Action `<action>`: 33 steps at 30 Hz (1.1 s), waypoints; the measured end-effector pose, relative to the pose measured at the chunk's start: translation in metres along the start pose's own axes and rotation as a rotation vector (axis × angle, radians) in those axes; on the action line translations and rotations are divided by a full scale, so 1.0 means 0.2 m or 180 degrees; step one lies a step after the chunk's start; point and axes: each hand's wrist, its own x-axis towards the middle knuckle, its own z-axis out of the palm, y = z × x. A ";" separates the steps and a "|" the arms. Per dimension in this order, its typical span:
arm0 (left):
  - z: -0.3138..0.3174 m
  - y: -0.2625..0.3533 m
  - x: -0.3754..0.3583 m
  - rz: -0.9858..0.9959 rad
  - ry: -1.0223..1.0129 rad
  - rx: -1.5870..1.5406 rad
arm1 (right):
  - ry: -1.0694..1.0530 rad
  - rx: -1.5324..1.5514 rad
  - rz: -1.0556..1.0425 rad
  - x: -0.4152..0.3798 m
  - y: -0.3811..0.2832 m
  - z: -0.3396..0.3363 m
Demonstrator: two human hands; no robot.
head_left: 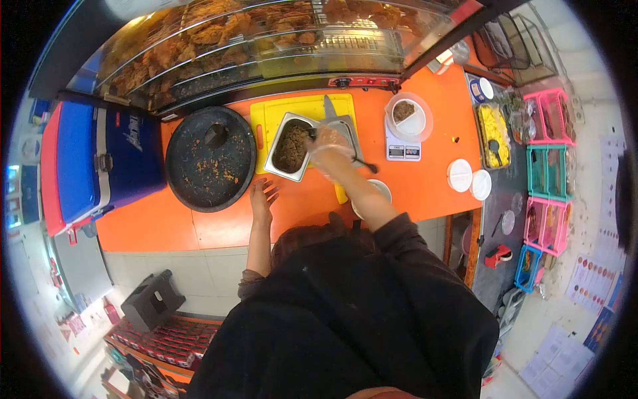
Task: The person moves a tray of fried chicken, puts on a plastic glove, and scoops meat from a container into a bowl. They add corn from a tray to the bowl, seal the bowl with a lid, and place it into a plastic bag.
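My right hand (330, 147), in a clear plastic glove, is closed at the right rim of a steel food pan (271, 163). Brown minced filling (290, 147) lies in this pan. A small dark piece shows at my right fingertips, but I cannot make out what they hold. A black handle (365, 165) sticks out to the right beyond the glove; whose handle it is stays hidden. Bare and with fingers spread, my left hand (264, 196) is below the pan, near the round black tray (176, 174). Partly under my right forearm is a white round container (382, 189).
A yellow cutting board (262, 114) with a knife (329, 106) lies under the pan. Right of it, a digital scale (403, 151) bears a bowl with some filling (403, 111). White lids (459, 175) lie farther right. A glass food display (266, 46) stands behind, a blue cooler (133, 156) left.
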 end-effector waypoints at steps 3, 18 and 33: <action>0.01 0.00 0.00 -0.0010 -0.0098 -0.0005 | 0.1306 0.0093 -0.0172 0.18 0.01 0.52; 0.01 0.01 0.03 -0.0238 -0.0388 -0.0289 | 0.1554 0.0229 -0.0004 0.53 0.73 0.35; -0.03 0.05 0.11 0.0273 -0.0483 -0.0072 | 0.0882 0.0026 0.0485 0.31 0.61 0.38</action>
